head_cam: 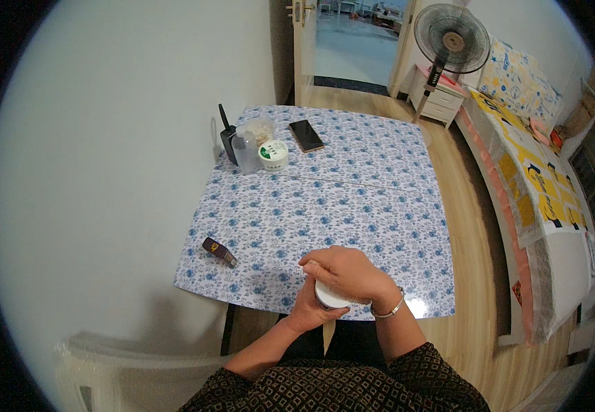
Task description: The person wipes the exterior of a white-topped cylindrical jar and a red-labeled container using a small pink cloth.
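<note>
Near the front edge of the table (323,221), covered in blue floral print, my left hand (308,309) is wrapped around a small round container with a white lid (331,297). My right hand (346,270), a silver bracelet at its wrist, lies over the top of that container and hides part of the lid. The container's lower part is mostly hidden by my fingers. A dark, narrow bottle or tube with a greyish cap (220,252) lies on the table to the left of my hands.
At the table's back left stand a black device with an antenna (229,141), a translucent bottle (246,152), a white tub with a green-marked lid (274,155) and a clear container (260,130). A smartphone (306,136) lies beside them. A wall borders the left side; a fan (452,40) stands beyond.
</note>
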`<act>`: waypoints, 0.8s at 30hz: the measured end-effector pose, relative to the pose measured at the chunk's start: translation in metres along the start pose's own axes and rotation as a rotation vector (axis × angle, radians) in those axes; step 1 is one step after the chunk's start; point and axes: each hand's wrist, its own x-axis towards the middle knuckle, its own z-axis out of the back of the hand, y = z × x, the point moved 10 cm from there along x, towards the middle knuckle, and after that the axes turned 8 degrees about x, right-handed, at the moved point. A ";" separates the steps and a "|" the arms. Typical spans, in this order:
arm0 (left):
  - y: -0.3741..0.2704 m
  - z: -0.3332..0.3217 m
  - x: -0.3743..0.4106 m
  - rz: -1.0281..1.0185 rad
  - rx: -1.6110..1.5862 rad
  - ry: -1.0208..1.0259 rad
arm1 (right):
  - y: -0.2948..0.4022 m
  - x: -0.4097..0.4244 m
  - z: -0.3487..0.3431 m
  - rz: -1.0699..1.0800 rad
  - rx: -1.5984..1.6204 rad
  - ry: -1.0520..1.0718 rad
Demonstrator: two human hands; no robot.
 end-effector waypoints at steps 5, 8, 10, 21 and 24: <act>0.012 0.000 -0.004 -0.092 -0.193 -0.100 | -0.032 -0.001 -0.006 -0.014 0.600 0.037; 0.040 -0.002 -0.006 -0.129 -0.103 -0.067 | -0.056 -0.012 -0.010 -0.002 0.949 -0.086; 0.039 -0.004 -0.004 -0.154 -0.153 -0.099 | -0.076 -0.021 -0.010 0.062 1.096 -0.210; 0.035 0.003 -0.009 -0.279 -0.026 -0.177 | -0.096 -0.073 -0.024 -0.018 1.043 -0.789; 0.036 0.000 -0.007 -0.277 0.046 -0.159 | -0.062 -0.080 0.001 0.131 0.814 -0.788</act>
